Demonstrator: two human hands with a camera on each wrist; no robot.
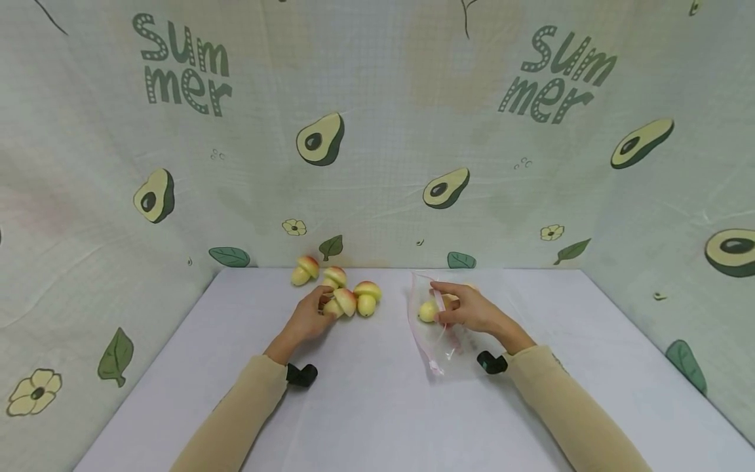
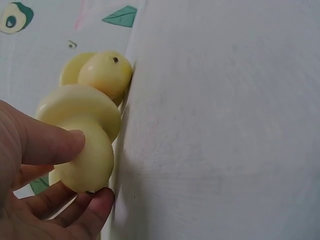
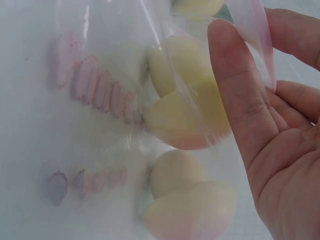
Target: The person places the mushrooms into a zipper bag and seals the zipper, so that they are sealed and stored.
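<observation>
Toy mushroom (image 1: 347, 301) pinched in the left hand (image 1: 310, 314), well to the left of a clear plastic bag (image 1: 432, 351) held by the right hand (image 1: 472, 310).

From my remote seat I find the mushroom toward the back of the white table (image 1: 366, 406), left of centre, with the left hand the nearer one. Its stem (image 2: 92, 167) is clamped between thumb and curled fingertips; its long axis runs from that grip to the cap (image 2: 75, 102), which points rightward, to the bag's side. Whether it is off the table, I cannot tell. Three loose mushrooms (image 1: 367, 300) sit behind and to the right of it, two of them close by. The right thumb and fingers pinch the bag's pinkish strip (image 3: 251, 31), and more mushrooms (image 3: 192, 117) show through its film.
</observation>
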